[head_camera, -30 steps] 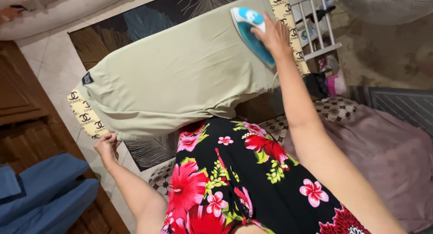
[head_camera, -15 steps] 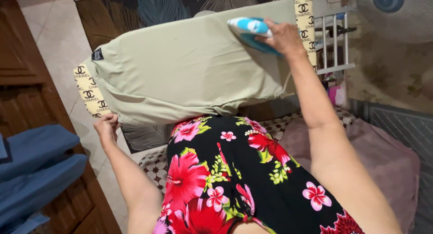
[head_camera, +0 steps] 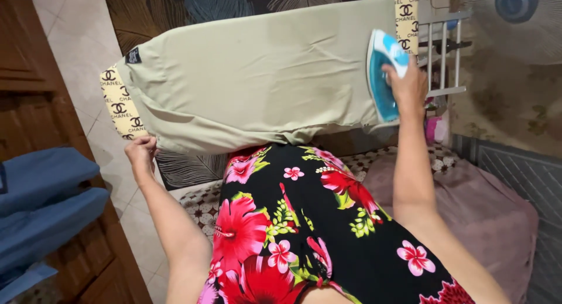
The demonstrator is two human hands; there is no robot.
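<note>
**Iron at the board's right end, cloth pinched at the left**

While my right hand [head_camera: 408,87] wraps the handle of the blue and white steam iron [head_camera: 383,75], the iron sits on the pale green garment [head_camera: 257,75] near the right end of the ironing board [head_camera: 120,108]. My left hand [head_camera: 141,152] is closed, pinching the garment's lower left corner just below the board's patterned cover. Beyond the board lies a dark rug with a feather pattern [head_camera: 175,8] on pale floor tiles [head_camera: 70,46]. A white wire rack [head_camera: 442,52] stands at the board's right end, a fan [head_camera: 515,11] behind it. Folded blue cloth [head_camera: 41,204] rests on wooden furniture at my left, pink bedding [head_camera: 497,204] at my right.
</note>
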